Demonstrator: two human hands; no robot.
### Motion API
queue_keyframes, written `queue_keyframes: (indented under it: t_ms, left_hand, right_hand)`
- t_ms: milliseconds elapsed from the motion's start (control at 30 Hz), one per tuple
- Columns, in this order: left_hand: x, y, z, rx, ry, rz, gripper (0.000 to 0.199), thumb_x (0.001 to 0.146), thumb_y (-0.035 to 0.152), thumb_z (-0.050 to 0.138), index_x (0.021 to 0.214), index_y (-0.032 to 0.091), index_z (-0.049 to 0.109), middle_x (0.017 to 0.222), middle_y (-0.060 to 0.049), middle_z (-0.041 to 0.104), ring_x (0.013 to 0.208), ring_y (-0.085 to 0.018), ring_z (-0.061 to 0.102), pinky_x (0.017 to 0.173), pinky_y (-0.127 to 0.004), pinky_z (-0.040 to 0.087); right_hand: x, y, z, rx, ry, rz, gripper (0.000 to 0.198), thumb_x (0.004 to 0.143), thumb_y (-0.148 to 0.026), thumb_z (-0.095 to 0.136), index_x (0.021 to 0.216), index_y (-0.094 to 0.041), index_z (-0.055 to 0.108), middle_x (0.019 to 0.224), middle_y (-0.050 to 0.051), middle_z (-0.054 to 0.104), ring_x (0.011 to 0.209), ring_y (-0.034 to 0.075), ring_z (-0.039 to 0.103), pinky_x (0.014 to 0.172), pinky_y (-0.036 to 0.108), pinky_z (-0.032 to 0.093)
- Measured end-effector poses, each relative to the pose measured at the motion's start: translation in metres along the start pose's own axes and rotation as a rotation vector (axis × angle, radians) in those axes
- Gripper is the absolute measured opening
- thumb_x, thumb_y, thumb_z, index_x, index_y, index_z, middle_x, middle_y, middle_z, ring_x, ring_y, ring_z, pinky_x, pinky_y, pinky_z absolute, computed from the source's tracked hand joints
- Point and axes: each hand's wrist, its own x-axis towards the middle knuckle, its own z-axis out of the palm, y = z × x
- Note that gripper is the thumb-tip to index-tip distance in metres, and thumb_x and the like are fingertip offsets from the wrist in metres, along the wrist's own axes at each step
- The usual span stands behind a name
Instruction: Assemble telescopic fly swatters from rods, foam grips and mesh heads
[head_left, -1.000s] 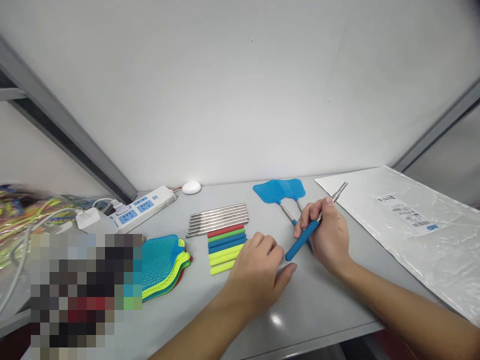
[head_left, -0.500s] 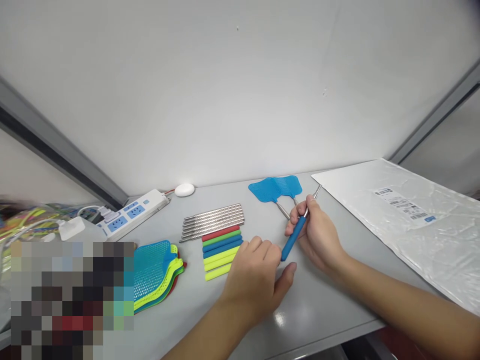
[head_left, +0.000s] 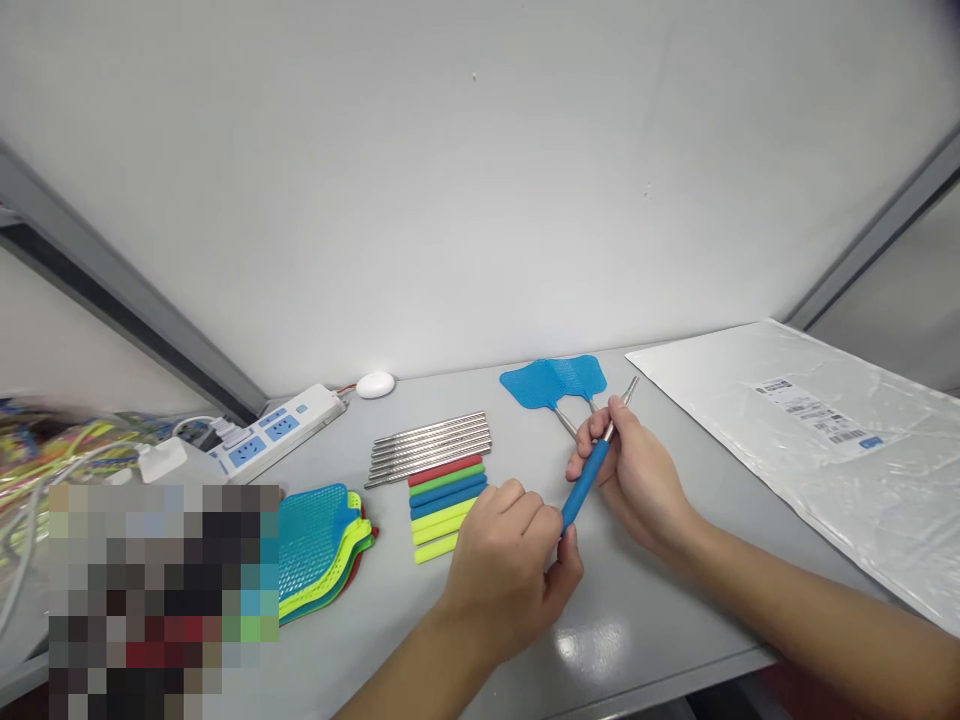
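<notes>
My right hand (head_left: 634,475) is closed around a fly swatter handle (head_left: 586,485), a silver metal rod with a blue sleeve on its lower part. The rod's bare tip points up and away past my thumb. My left hand (head_left: 514,560) grips the lower end of the blue sleeve between thumb and curled fingers. Behind my right hand lie two blue fly swatters (head_left: 551,382) with metal shafts. Left of my left hand, red, green, blue and yellow sleeves (head_left: 448,490) lie in a row. Several metal rods (head_left: 429,445) lie just beyond them.
A stack of coloured mesh swatter heads (head_left: 315,540) sits at the left, beside a pixelated patch. Behind it are a white power strip (head_left: 281,432) with plugs and a small white oval device (head_left: 375,385). A large white plastic package (head_left: 795,430) covers the table's right side.
My left thumb has closed in against the lower end of the blue sleeve. The handle has shifted slightly down and left in the picture. The view has moved a little.
</notes>
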Motion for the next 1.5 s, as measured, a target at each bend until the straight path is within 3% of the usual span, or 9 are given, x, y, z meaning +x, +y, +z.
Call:
queue_keyframes:
  t_ms: [300, 567, 667, 767, 900, 1000, 1133, 1233, 1500]
  left_hand:
    - [-0.003, 0.002, 0.003, -0.066, 0.117, -0.009, 0.019, 0.073, 0.017, 0.053, 0.063, 0.022, 0.037, 0.058, 0.000, 0.041, 0.058, -0.016, 0.035, 0.052, -0.031, 0.025]
    - [-0.003, -0.009, -0.011, -0.354, 0.365, -0.171, 0.021, 0.078, 0.019, 0.044, 0.065, 0.023, 0.029, 0.059, 0.001, 0.035, 0.056, -0.015, 0.034, 0.052, -0.032, 0.027]
    - [-0.004, -0.018, -0.022, -0.452, 0.496, -0.280, 0.020, 0.089, 0.025, 0.039, 0.069, 0.022, 0.039, 0.063, 0.000, 0.042, 0.060, -0.015, 0.040, 0.056, -0.032, 0.034]
    - [0.003, -0.024, -0.034, -0.533, 0.599, -0.419, 0.024, 0.097, 0.031, 0.036, 0.080, 0.021, 0.050, 0.074, -0.002, 0.051, 0.069, -0.016, 0.048, 0.066, -0.032, 0.041]
    - [0.035, -0.017, -0.040, -0.921, 0.687, -0.694, 0.028, 0.098, 0.038, 0.038, 0.083, 0.020, 0.054, 0.084, -0.003, 0.058, 0.078, -0.015, 0.054, 0.073, -0.029, 0.043]
    - [0.070, -0.005, -0.038, -1.483, 0.748, -0.844, 0.024, 0.092, 0.038, 0.041, 0.078, 0.020, 0.045, 0.067, 0.002, 0.051, 0.056, -0.010, 0.046, 0.059, -0.024, 0.040]
    - [0.101, 0.006, -0.037, -1.797, 0.440, -0.930, 0.028, 0.082, 0.039, 0.045, 0.063, 0.020, 0.037, 0.049, 0.008, 0.028, 0.040, -0.006, 0.022, 0.042, -0.021, 0.018]
    - [0.105, 0.008, -0.035, -1.813, 0.234, -0.904, 0.026, 0.078, 0.037, 0.042, 0.059, 0.020, 0.037, 0.046, 0.008, 0.027, 0.037, -0.006, 0.020, 0.040, -0.022, 0.018]
    - [0.093, 0.005, -0.028, -1.814, 0.176, -0.769, 0.023, 0.078, 0.031, 0.037, 0.059, 0.021, 0.028, 0.044, 0.009, 0.021, 0.037, -0.006, 0.013, 0.039, -0.022, 0.011]
  right_hand:
    - [-0.005, -0.001, 0.002, -0.114, -0.057, -0.017, 0.042, 0.087, -0.061, 0.052, 0.075, -0.022, 0.058, 0.066, -0.001, 0.057, 0.058, 0.016, 0.060, 0.058, 0.029, 0.052]
    - [0.006, -0.012, -0.009, -0.117, 0.002, -0.077, 0.021, 0.082, -0.042, 0.069, 0.078, -0.022, 0.062, 0.065, -0.005, 0.044, 0.049, 0.008, 0.035, 0.048, 0.024, 0.045]
    - [0.011, -0.012, -0.020, -0.316, -0.092, -0.126, 0.024, 0.080, -0.041, 0.071, 0.072, -0.023, 0.058, 0.058, -0.005, 0.044, 0.050, 0.010, 0.041, 0.051, 0.026, 0.045]
    - [0.008, -0.007, -0.027, -0.719, -0.264, -0.269, 0.019, 0.078, -0.041, 0.073, 0.081, -0.025, 0.064, 0.063, -0.001, 0.055, 0.058, 0.016, 0.053, 0.056, 0.029, 0.046]
    - [-0.012, 0.011, -0.020, -1.021, -0.577, -0.318, 0.026, 0.085, -0.042, 0.064, 0.106, -0.027, 0.064, 0.082, 0.003, 0.064, 0.074, 0.021, 0.061, 0.064, 0.031, 0.051]
    - [-0.028, 0.030, -0.013, -0.938, -0.645, -0.218, 0.023, 0.097, -0.042, 0.044, 0.105, -0.025, 0.056, 0.075, 0.001, 0.058, 0.067, 0.018, 0.058, 0.064, 0.030, 0.050]
    - [-0.032, 0.047, -0.015, -0.755, -0.510, -0.234, 0.036, 0.101, -0.044, 0.032, 0.074, -0.024, 0.045, 0.062, -0.002, 0.047, 0.061, 0.015, 0.051, 0.060, 0.027, 0.045]
    - [-0.027, 0.053, -0.021, -0.729, -0.428, -0.266, 0.040, 0.100, -0.046, 0.033, 0.068, -0.024, 0.042, 0.059, -0.002, 0.046, 0.057, 0.015, 0.050, 0.056, 0.026, 0.043]
    - [-0.032, 0.063, -0.021, -0.716, -0.389, -0.303, 0.040, 0.100, -0.047, 0.034, 0.069, -0.024, 0.042, 0.059, -0.001, 0.048, 0.055, 0.015, 0.048, 0.053, 0.027, 0.039]
